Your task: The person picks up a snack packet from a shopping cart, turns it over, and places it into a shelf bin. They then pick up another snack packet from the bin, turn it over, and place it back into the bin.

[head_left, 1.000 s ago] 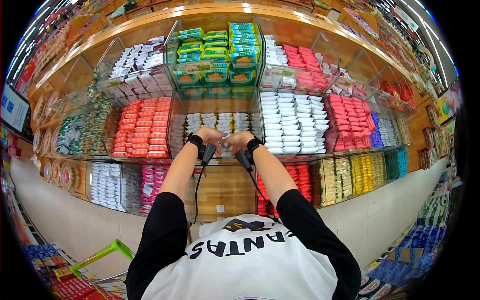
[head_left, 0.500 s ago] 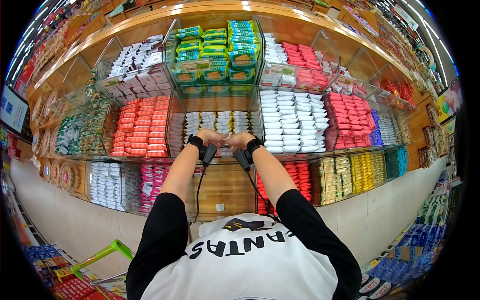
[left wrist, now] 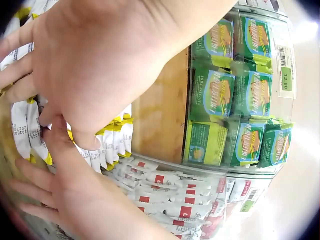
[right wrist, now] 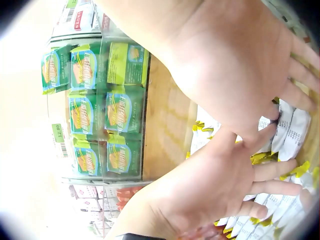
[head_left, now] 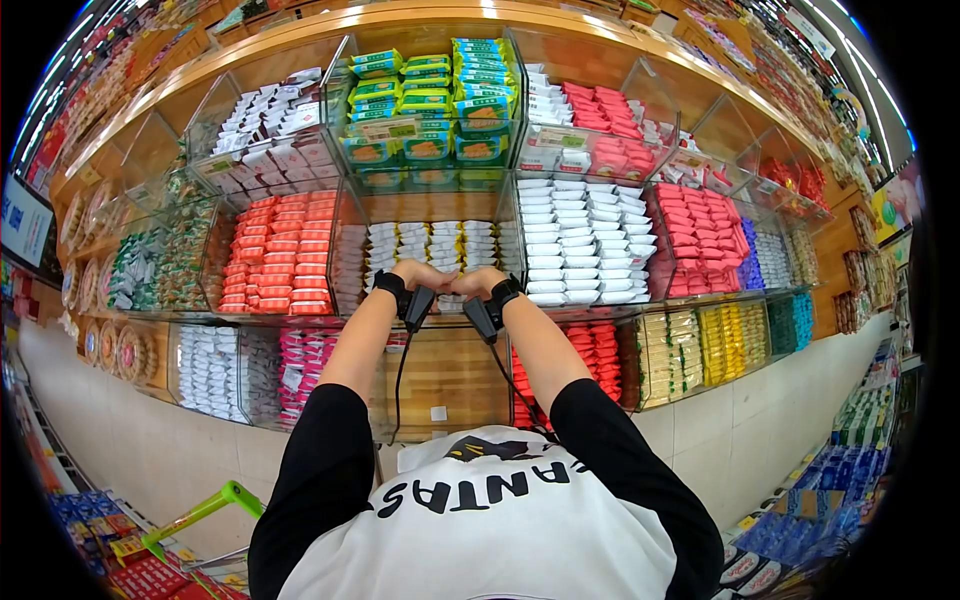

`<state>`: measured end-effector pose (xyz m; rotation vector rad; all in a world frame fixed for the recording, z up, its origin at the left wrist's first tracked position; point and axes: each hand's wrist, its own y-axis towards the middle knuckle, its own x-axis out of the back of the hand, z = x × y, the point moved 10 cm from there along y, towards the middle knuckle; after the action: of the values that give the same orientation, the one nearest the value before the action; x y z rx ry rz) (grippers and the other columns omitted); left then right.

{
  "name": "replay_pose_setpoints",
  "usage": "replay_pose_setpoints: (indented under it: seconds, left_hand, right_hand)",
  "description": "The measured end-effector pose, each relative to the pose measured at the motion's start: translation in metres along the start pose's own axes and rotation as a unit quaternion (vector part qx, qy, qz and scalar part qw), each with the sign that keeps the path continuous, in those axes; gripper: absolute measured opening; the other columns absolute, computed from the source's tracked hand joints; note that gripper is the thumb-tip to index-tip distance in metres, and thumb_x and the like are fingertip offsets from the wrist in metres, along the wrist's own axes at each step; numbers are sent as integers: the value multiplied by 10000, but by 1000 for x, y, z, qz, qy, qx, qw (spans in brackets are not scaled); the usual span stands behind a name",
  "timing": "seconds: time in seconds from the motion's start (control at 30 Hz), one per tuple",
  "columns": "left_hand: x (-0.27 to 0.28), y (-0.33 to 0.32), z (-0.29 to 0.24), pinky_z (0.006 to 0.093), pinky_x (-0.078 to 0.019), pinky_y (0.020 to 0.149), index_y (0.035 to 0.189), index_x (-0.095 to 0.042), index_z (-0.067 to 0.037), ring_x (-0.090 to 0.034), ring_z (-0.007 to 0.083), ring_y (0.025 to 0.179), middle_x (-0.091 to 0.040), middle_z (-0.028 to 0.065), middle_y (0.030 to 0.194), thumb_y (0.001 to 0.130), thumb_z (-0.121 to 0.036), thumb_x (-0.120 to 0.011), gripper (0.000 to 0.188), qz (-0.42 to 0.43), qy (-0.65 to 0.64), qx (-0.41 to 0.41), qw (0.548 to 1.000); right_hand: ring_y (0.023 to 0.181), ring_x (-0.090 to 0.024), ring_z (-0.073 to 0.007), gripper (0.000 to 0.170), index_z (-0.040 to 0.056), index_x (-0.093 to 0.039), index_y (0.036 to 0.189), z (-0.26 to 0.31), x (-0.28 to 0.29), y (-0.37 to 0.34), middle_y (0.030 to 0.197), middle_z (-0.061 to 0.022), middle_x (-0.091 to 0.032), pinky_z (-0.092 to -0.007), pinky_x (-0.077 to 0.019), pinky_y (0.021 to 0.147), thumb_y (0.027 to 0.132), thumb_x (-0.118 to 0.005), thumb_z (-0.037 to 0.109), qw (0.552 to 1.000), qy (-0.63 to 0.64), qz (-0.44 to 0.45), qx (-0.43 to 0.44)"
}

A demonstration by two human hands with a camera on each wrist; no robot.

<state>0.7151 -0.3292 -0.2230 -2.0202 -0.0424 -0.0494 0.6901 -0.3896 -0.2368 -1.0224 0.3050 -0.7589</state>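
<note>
My left hand point(head_left: 428, 275) and right hand point(head_left: 478, 282) meet low over a clear bin of small white-and-yellow packets point(head_left: 415, 240). In the left wrist view, the left hand point(left wrist: 95, 60) spreads its fingers over the packets point(left wrist: 35, 132), its thumb close to the right hand's thumb. From the right wrist, the right hand point(right wrist: 235, 65) and left hand point(right wrist: 205, 185) overlap at the thumbs, the other fingers extended over the packets point(right wrist: 292, 132). No packet shows gripped in either hand. The palms hide part of the packet rows.
Clear dividers separate neighbouring bins of orange-red packets point(head_left: 285, 250) and white packets point(head_left: 585, 240). Behind stand green biscuit packs point(head_left: 430, 110). A wooden panel point(head_left: 440, 380) lies below the hands, and a green cart handle point(head_left: 205, 515) is at lower left.
My hands have drawn together, closing the gap between them in the head view. A small white bit showing between them half a second ago is out of sight now.
</note>
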Motion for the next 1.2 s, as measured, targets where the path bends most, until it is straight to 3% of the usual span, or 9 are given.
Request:
replay_pose_setpoints:
  seconds: [0.2, 0.47, 0.53, 0.6, 0.73, 0.8, 0.9, 1.13, 1.2]
  left_hand:
    - [2, 9, 4, 324, -453, 690, 1245, -373, -147, -567, 147, 744, -496, 112, 1139, 752, -671, -199, 740, 1, -12, -2, 1000]
    - [0, 11, 6, 362, -435, 769, 1262, -344, -154, -551, 166, 836, -481, 85, 1163, 737, -688, -194, 763, 11, 16, 12, 1000]
    - [1, 2, 1, 341, -456, 736, 1289, -280, -117, -566, 171, 797, -480, 98, 1163, 744, -678, -201, 786, -17, 26, 2, 1000]
    - [-3, -5, -2, 330, -469, 704, 1293, -257, -93, -575, 170, 770, -484, 109, 1155, 747, -673, -211, 798, 1, 6, 0, 1000]
    - [-3, -2, 0, 307, -495, 603, 1286, -241, -31, -589, 164, 682, -525, 139, 1088, 755, -657, -242, 820, 16, -28, -8, 999]
    - [-2, 0, 1, 310, -495, 595, 1284, -252, -40, -588, 166, 673, -544, 140, 1050, 754, -658, -247, 814, 8, -38, -14, 999]
    - [-3, -1, 0, 315, -491, 591, 1278, -279, -55, -585, 171, 668, -570, 141, 991, 750, -663, -250, 805, 5, -48, -14, 999]
    - [-3, 3, 3, 315, -480, 630, 1268, -319, -84, -573, 179, 764, -570, 147, 997, 740, -682, -236, 802, 25, -50, -4, 998]
    - [-2, -5, 0, 300, -475, 674, 1276, -294, -74, -558, 170, 827, -535, 158, 1053, 732, -695, -206, 830, 31, -27, -12, 999]
  right_hand:
    - [1229, -219, -294, 713, 129, -129, 1323, -4, 4, 6, 1361, -139, -129, -375, -274, 956, 783, -375, 524, 999, -16, -26, -13]
    - [1260, -134, -267, 644, 92, -107, 1329, 3, -4, -16, 1371, -149, -93, -387, -229, 963, 825, -347, 413, 999, 12, -2, -34]
    - [1259, -135, -268, 641, 92, -105, 1329, -2, -2, -1, 1369, -154, -99, -388, -231, 961, 826, -345, 409, 999, 11, -2, -33]
    - [1196, -293, -293, 678, 126, -200, 1314, -19, 11, 47, 1345, -145, -197, -388, -326, 903, 773, -431, 462, 999, -15, -27, -20]
    - [1203, -265, -263, 612, 77, -177, 1315, 9, 2, -15, 1332, -170, -214, -362, -305, 905, 817, -382, 366, 999, 2, -33, -6]
    - [1029, -434, -236, 540, 54, -304, 1255, 4, 5, -3, 1211, -150, -383, -333, -387, 796, 808, -418, 335, 1000, -5, -27, -13]
    - [823, -490, -188, 465, 32, -399, 1168, -1, 10, 13, 1074, -115, -471, -305, -421, 677, 798, -454, 310, 999, -18, -35, 5]
    - [828, -507, -184, 435, 43, -520, 1042, -8, 18, 13, 1093, -79, -509, -339, -418, 656, 713, -526, 327, 996, 29, -84, -22]
    - [791, -504, -183, 454, 20, -473, 1088, 1, 15, -7, 1095, -148, -499, -350, -432, 633, 752, -506, 323, 997, -45, -60, -34]
